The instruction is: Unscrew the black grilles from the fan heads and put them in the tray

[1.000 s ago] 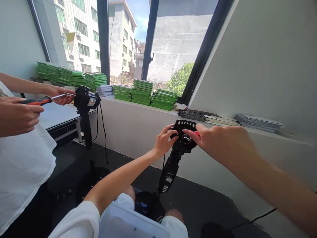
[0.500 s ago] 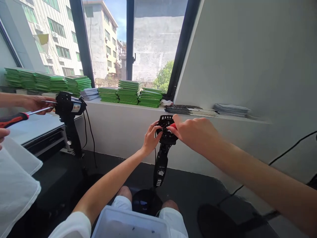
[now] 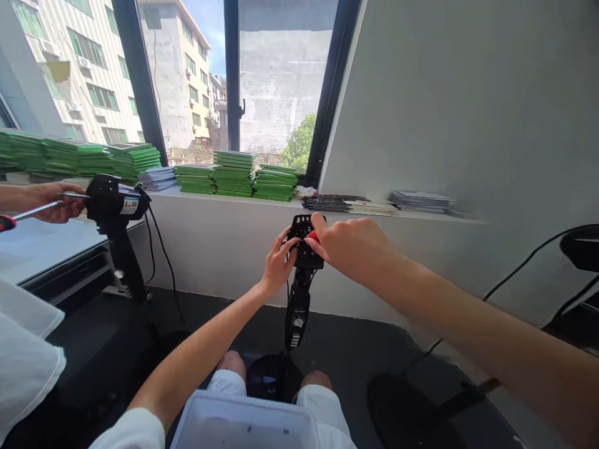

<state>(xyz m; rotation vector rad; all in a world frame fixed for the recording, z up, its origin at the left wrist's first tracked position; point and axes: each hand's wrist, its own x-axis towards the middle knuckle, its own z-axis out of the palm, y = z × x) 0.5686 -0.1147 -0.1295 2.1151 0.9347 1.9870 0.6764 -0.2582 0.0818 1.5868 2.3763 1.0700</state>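
A black fan stand rises from a round base between my knees, with a motor head at its top. My left hand grips the left side of that head, fingers curled on it. From the right, my right hand is closed round a red-handled tool whose tip is at the head; most of the tool is hidden by my fingers. A white plastic tray lies on my lap.
At the left another person's hand holds a screwdriver against a second fan stand. Stacks of green booklets and papers line the window sill. A black disc lies on the dark floor at the right.
The view has swung right, so the fan head and both my hands now sit nearer the frame's centre. My hands keep the same hold on the head and the tool.
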